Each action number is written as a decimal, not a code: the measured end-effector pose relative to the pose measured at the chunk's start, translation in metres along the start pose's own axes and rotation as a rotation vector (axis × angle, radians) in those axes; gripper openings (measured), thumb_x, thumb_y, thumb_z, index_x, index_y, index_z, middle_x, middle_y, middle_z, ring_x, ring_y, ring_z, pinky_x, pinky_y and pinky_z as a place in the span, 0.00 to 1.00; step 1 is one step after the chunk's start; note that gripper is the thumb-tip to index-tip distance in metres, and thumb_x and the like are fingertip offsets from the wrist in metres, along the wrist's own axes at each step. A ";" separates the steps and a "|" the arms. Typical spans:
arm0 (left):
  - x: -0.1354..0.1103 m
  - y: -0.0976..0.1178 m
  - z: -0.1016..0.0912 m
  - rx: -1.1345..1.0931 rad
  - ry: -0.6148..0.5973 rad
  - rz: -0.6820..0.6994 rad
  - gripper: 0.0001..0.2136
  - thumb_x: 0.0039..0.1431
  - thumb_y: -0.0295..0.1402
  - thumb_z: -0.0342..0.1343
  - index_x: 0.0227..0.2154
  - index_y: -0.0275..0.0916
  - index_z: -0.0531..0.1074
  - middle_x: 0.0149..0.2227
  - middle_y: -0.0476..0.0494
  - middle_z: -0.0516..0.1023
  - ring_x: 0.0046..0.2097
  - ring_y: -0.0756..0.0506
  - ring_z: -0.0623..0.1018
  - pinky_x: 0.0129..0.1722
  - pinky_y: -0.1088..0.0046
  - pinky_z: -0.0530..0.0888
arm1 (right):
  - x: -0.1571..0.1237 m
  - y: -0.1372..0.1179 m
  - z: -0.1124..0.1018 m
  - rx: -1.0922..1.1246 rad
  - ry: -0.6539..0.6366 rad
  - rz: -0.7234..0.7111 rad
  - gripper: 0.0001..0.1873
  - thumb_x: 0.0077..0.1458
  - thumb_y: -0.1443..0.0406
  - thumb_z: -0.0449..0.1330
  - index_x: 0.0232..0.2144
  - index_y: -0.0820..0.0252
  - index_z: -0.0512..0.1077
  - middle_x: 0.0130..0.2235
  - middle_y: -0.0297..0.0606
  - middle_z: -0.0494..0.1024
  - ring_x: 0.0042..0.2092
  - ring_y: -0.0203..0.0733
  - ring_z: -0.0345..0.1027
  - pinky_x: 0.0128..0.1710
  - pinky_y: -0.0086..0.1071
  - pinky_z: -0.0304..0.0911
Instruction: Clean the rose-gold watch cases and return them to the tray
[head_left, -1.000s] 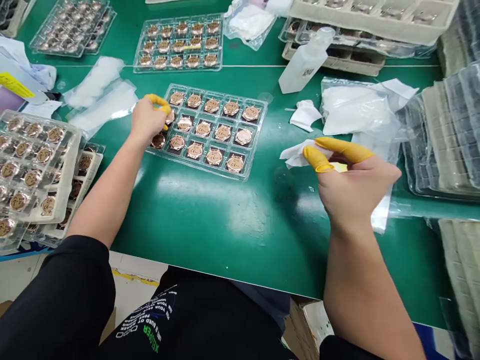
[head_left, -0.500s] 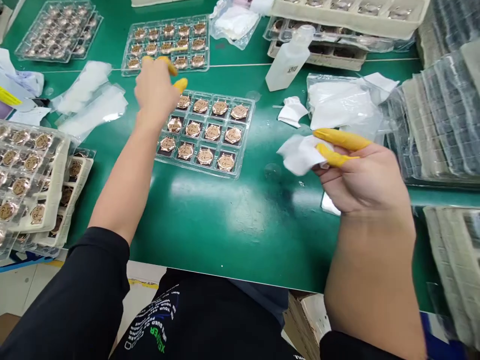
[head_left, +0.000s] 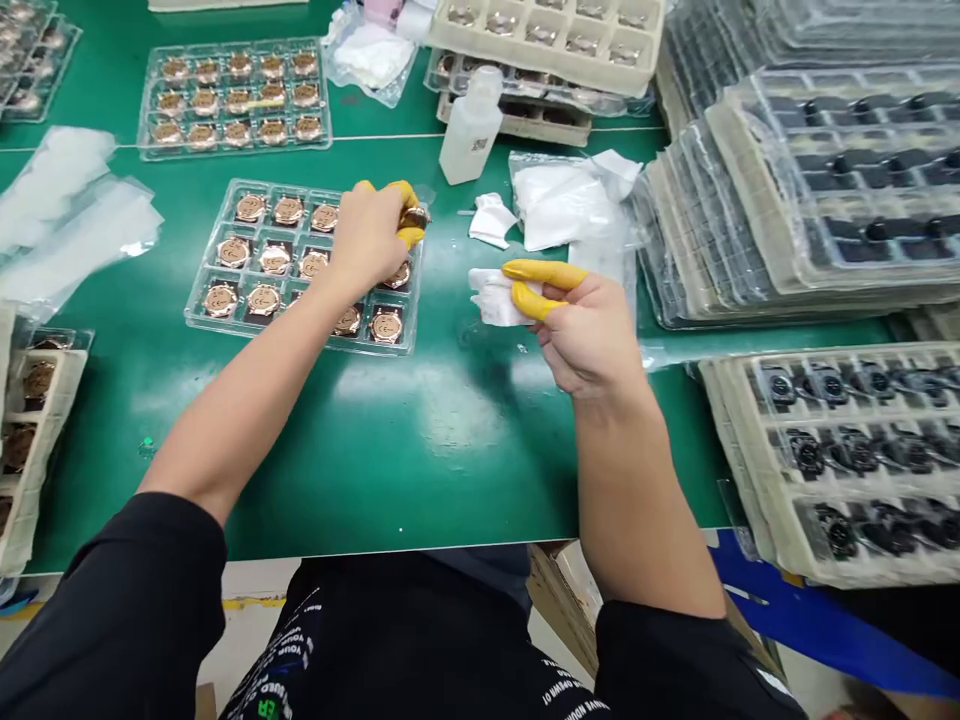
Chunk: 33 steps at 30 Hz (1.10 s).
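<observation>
A clear plastic tray (head_left: 196, 310) with several rose-gold watch cases lies on the green table. My left hand (head_left: 371, 235), with yellow finger cots, hovers over the tray's right end and pinches one rose-gold watch case (head_left: 415, 217). My right hand (head_left: 585, 325), also in yellow finger cots, is closed on a crumpled white wipe (head_left: 491, 297) just right of the tray.
A second tray of watch cases (head_left: 142, 150) lies farther back left. A white bottle (head_left: 470, 125) stands behind, beside loose white wipes (head_left: 562, 200). Stacks of trays (head_left: 810, 200) fill the right side, and more trays (head_left: 30, 420) stand at the left edge. Plastic bags (head_left: 67, 215) lie at left.
My left hand swung from the tray's left end to its right end and now pinches a watch case. The right hand kept the wipe. The view shifted right.
</observation>
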<state>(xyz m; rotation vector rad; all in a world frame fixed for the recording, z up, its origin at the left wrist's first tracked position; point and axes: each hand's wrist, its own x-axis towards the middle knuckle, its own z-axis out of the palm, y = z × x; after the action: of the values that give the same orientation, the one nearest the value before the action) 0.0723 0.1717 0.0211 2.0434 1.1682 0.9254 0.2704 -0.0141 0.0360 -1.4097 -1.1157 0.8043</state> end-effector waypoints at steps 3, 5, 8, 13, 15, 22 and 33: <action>-0.076 0.032 -0.015 -0.420 -0.006 0.027 0.12 0.53 0.30 0.71 0.39 0.40 0.78 0.37 0.46 0.80 0.41 0.45 0.78 0.50 0.60 0.77 | -0.009 -0.012 0.006 0.013 -0.037 -0.091 0.10 0.56 0.64 0.70 0.42 0.51 0.84 0.44 0.34 0.87 0.46 0.43 0.82 0.47 0.41 0.81; -0.128 0.047 -0.016 -0.670 -0.038 -0.119 0.11 0.56 0.35 0.70 0.40 0.41 0.78 0.37 0.47 0.82 0.39 0.46 0.81 0.45 0.63 0.80 | -0.020 -0.023 0.015 0.028 -0.089 -0.118 0.09 0.57 0.63 0.71 0.41 0.51 0.84 0.43 0.34 0.87 0.43 0.41 0.82 0.44 0.39 0.80; -0.177 0.050 -0.011 -0.759 -0.020 -0.281 0.13 0.50 0.36 0.74 0.37 0.40 0.80 0.38 0.46 0.83 0.40 0.46 0.84 0.45 0.66 0.82 | -0.038 -0.032 0.032 0.030 -0.207 -0.178 0.10 0.58 0.62 0.70 0.43 0.53 0.84 0.39 0.34 0.87 0.38 0.39 0.80 0.36 0.34 0.76; -0.188 0.038 -0.005 -0.612 -0.070 -0.304 0.10 0.48 0.37 0.74 0.33 0.39 0.85 0.34 0.46 0.85 0.37 0.46 0.83 0.42 0.69 0.82 | -0.051 -0.017 0.050 -0.441 -0.210 -0.649 0.11 0.64 0.68 0.62 0.42 0.53 0.85 0.31 0.35 0.83 0.29 0.35 0.70 0.30 0.31 0.64; -0.187 0.038 -0.007 -0.595 -0.024 -0.328 0.12 0.49 0.38 0.74 0.36 0.39 0.86 0.36 0.45 0.86 0.37 0.45 0.84 0.41 0.69 0.82 | -0.048 -0.009 0.050 -0.581 -0.155 -0.777 0.14 0.63 0.71 0.59 0.41 0.54 0.84 0.28 0.35 0.80 0.28 0.36 0.67 0.28 0.32 0.61; -0.189 0.037 -0.015 -0.301 0.040 -0.028 0.02 0.55 0.33 0.69 0.29 0.42 0.85 0.29 0.49 0.85 0.32 0.49 0.81 0.34 0.74 0.76 | -0.046 0.001 0.061 -0.583 -0.154 -0.858 0.14 0.59 0.75 0.57 0.33 0.55 0.81 0.25 0.33 0.75 0.26 0.34 0.62 0.27 0.30 0.57; -0.193 0.037 -0.008 -0.387 0.149 -0.105 0.07 0.57 0.36 0.70 0.39 0.46 0.87 0.34 0.47 0.87 0.36 0.46 0.83 0.38 0.69 0.79 | -0.050 0.006 0.063 -0.489 -0.025 -0.656 0.13 0.59 0.70 0.61 0.38 0.51 0.85 0.29 0.35 0.81 0.29 0.37 0.73 0.27 0.31 0.65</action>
<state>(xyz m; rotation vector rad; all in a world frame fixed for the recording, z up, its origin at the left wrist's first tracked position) 0.0122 -0.0151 0.0016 1.6141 1.0632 1.1654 0.1966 -0.0395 0.0147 -1.2851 -1.7430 0.0757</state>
